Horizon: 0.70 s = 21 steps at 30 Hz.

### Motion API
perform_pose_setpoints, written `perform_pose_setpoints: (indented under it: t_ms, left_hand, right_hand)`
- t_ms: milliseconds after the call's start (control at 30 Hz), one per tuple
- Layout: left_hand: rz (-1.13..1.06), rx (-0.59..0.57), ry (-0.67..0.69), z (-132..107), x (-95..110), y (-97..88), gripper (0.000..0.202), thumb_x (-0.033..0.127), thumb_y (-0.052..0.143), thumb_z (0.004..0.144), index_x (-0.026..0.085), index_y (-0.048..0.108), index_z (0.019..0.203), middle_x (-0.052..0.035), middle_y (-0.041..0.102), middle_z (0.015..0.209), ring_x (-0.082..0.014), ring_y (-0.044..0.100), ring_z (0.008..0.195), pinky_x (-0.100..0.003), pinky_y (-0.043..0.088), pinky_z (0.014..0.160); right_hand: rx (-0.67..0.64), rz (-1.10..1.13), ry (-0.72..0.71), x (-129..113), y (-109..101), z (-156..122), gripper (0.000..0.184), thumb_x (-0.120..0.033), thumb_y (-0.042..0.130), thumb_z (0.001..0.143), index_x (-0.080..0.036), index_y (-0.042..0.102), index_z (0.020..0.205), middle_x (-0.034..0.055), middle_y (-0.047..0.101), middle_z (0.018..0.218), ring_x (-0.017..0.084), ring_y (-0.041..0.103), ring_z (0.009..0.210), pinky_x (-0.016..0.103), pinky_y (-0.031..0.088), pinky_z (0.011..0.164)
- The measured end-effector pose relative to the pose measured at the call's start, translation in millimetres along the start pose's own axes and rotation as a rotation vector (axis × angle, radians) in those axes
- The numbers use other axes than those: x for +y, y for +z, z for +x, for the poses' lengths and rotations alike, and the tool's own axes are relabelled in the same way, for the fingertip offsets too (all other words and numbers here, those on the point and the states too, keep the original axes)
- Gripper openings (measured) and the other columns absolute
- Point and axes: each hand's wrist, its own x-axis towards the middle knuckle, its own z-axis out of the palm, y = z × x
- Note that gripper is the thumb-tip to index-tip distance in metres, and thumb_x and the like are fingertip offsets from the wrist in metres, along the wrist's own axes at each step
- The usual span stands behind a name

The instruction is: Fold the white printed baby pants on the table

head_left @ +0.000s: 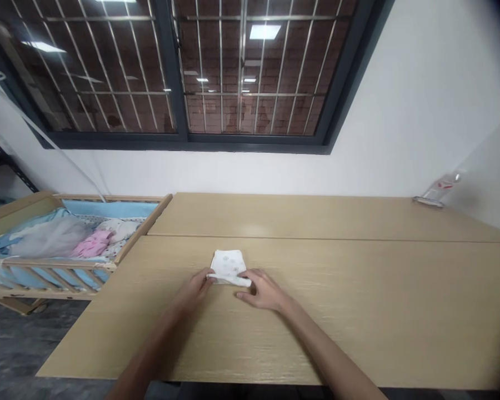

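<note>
A small white cloth point(228, 262) with a faint printed pattern lies on the wooden table, its near edge folded over into a narrow strip. My left hand point(198, 286) pinches the left end of that strip between thumb and fingers. At the other end, my right hand point(264, 289) has its fingers on the strip's right end, while the thumb sits lower, a little apart from the fingers. What the cloth is exactly cannot be made out.
The light wooden table point(358, 300) has a seam across it. Left of it stands a wooden crib point(73, 264) holding blue, white and pink fabrics. A clear plastic package point(439, 190) rests at the back right by the wall. A barred window point(250, 72) is above.
</note>
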Motion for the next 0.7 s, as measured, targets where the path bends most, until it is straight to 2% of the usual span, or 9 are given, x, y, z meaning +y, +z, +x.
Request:
perform_pose_setpoints:
  t_ms: [100,233,367,467,600,700]
  left_hand:
    - [-0.082,-0.030,-0.126,17.2,2.4,-3.6,0.033,0.048,0.043,0.101,0.025,0.064,0.111,-0.0021,0.075,0.094,-0.0196,0.068,0.084,-0.028,0.052,0.073]
    - [-0.043,0.041,-0.203,44.1,5.5,0.7,0.032,0.046,0.042,0.102,0.022,0.061,0.111,-0.0026,0.073,0.091,-0.0193,0.066,0.080,-0.027,0.047,0.069]
    - [0.030,0.134,-0.278,67.9,9.4,12.6,0.027,0.039,0.043,0.102,0.021,0.062,0.110,-0.0050,0.074,0.095,-0.0198,0.067,0.085,-0.027,0.044,0.071]
    - [0.092,0.206,-0.322,76.3,11.0,23.3,0.025,0.036,0.045,0.102,0.021,0.063,0.110,-0.0082,0.074,0.100,-0.0224,0.067,0.092,-0.029,0.045,0.075]
    - [0.154,0.280,-0.306,76.5,9.4,33.9,0.026,0.034,0.045,0.101,0.018,0.064,0.110,-0.0128,0.072,0.101,-0.0283,0.066,0.100,-0.039,0.048,0.088]
    - [0.177,0.331,-0.240,75.0,9.0,35.7,0.032,0.033,0.043,0.101,0.016,0.060,0.122,-0.0173,0.068,0.119,-0.0316,0.061,0.117,-0.047,0.044,0.103]
  right_hand:
    - [0.068,0.122,0.103,11.4,4.5,12.6,0.036,-0.051,0.054,0.097,-0.021,0.068,0.111,0.0076,0.073,0.095,0.025,0.066,0.081,0.035,0.051,0.075]
    - [0.243,0.194,0.254,27.9,20.5,39.1,0.032,-0.049,0.052,0.096,-0.020,0.064,0.096,0.0058,0.070,0.082,0.022,0.062,0.071,0.032,0.048,0.065]
    - [0.406,0.223,0.431,38.3,33.8,63.4,0.021,-0.036,0.056,0.091,-0.019,0.061,0.102,0.0080,0.072,0.095,0.023,0.066,0.082,0.031,0.049,0.072]
    - [0.450,0.175,0.539,40.7,38.2,72.8,0.021,-0.030,0.057,0.089,-0.019,0.059,0.106,0.0087,0.072,0.100,0.023,0.067,0.087,0.032,0.050,0.077]
    - [0.483,0.105,0.564,39.5,45.0,73.8,0.022,-0.031,0.056,0.090,-0.019,0.058,0.109,0.0096,0.070,0.102,0.025,0.066,0.094,0.035,0.051,0.084]
    - [0.576,0.033,0.488,34.1,49.7,69.4,0.031,-0.031,0.051,0.093,-0.016,0.057,0.120,0.0157,0.064,0.116,0.028,0.063,0.108,0.040,0.051,0.093]
